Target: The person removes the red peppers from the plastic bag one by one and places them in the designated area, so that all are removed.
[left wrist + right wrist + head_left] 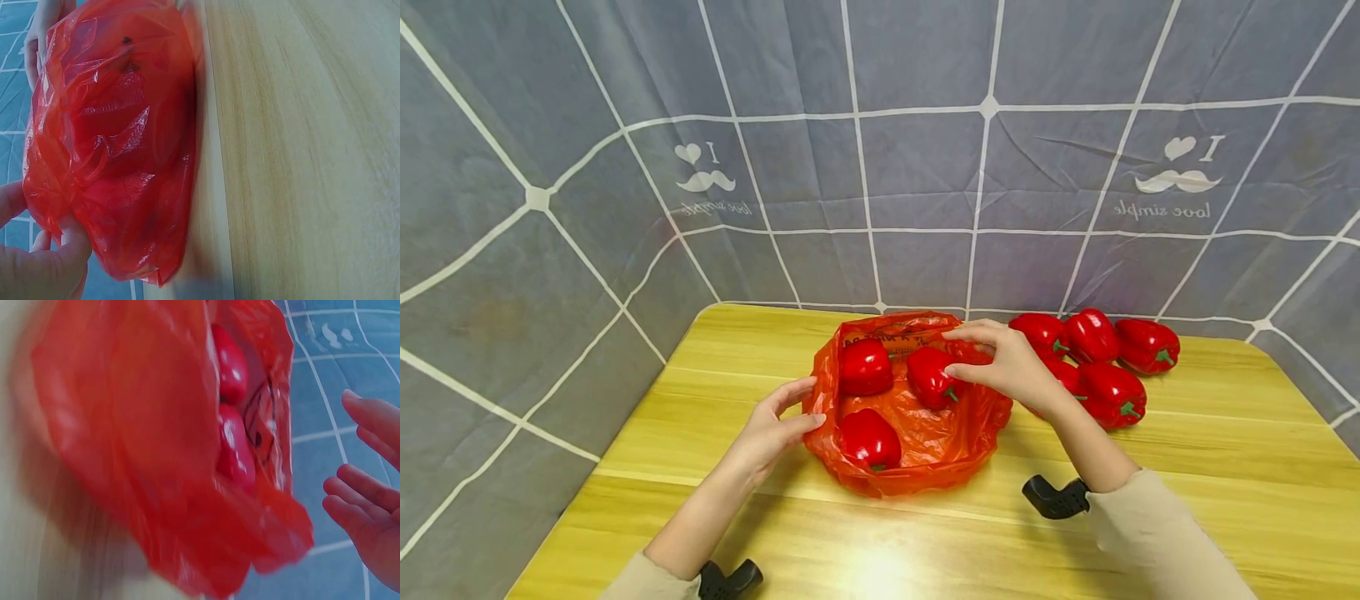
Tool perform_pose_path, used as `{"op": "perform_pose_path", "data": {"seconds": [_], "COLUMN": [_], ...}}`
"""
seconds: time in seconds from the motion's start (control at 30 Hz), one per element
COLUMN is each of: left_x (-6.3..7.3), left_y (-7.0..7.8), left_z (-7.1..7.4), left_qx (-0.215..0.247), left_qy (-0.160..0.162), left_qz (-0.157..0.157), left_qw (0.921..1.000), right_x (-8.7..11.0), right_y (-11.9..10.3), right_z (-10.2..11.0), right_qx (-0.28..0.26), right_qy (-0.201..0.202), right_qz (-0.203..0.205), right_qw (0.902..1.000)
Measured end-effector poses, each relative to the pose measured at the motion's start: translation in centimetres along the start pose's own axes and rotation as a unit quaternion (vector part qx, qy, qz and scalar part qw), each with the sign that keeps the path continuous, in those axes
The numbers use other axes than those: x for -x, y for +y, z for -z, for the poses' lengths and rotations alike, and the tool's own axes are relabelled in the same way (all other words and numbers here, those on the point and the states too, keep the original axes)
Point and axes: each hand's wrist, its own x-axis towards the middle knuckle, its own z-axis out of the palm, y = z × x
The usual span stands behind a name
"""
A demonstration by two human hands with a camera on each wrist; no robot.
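Observation:
An orange-red plastic bag [917, 475] lies with its mouth spread wide, and three red bell peppers sit inside: one at the back left [867, 368], one at the front left [871, 438] and one at the right [931, 377]. My left hand [777, 421] holds the bag's left rim between thumb and fingers; the left wrist view shows the thumb [74, 240] against the plastic. Over the bag's right side hovers my right hand [1003, 362], thumb and fingers apart. In the right wrist view those fingers [362, 494] are relaxed, hold nothing and stand apart from the bag.
Several more red bell peppers [1112, 396] are grouped on the wooden table [1225, 467] to the right of the bag, partly behind my right hand. A grey curtain [925, 175] with white lines hangs behind the table and along its left side.

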Motion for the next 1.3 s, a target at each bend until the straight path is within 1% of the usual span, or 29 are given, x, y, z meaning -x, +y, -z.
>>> {"op": "perform_pose_path", "data": {"seconds": [0.13, 0.3, 0.4, 0.53, 0.63, 0.73, 0.97, 1.13, 1.3], "left_x": [0.0, 0.0, 0.0, 0.0, 0.0, 0.0, 0.1, 0.1, 0.0], "left_y": [0.0, 0.0, 0.0, -0.1, -0.1, -0.1, -0.1, -0.1, -0.1], "left_z": [0.0, -0.1, -0.1, -0.1, -0.1, 0.0, -0.1, -0.1, -0.2], "left_qx": [0.000, 0.003, 0.004, 0.001, -0.001, -0.001, 0.003, 0.001, 0.002], "left_qy": [-0.001, -0.002, -0.001, -0.001, 0.000, 0.001, 0.001, 0.000, -0.002], "left_qz": [0.000, -0.001, -0.001, 0.000, 0.000, 0.000, 0.000, 0.000, 0.000], "left_qw": [1.0000, 1.0000, 1.0000, 1.0000, 1.0000, 1.0000, 1.0000, 1.0000, 1.0000], "right_x": [-0.7, -1.2, -1.3, -1.2, -1.0, -0.9, -0.7, -0.6, -0.4], "right_y": [-0.1, 0.1, 0.4, 1.1, 1.5, 1.7, 2.2, 2.7, 3.1], "right_z": [-1.1, -2.2, -2.6, -3.1, -3.4, -3.6, -3.8, -4.1, -4.4], "right_qx": [0.011, 0.006, 0.032, 0.087, 0.107, 0.113, 0.141, 0.148, 0.166], "right_qy": [-0.006, -0.015, -0.011, -0.002, -0.001, 0.000, 0.003, 0.002, 0.012], "right_qz": [0.019, 0.007, 0.012, 0.021, 0.012, 0.002, -0.006, -0.018, -0.021], "right_qw": [0.9997, 0.9998, 0.9993, 0.9960, 0.9942, 0.9936, 0.9900, 0.9887, 0.9859]}}
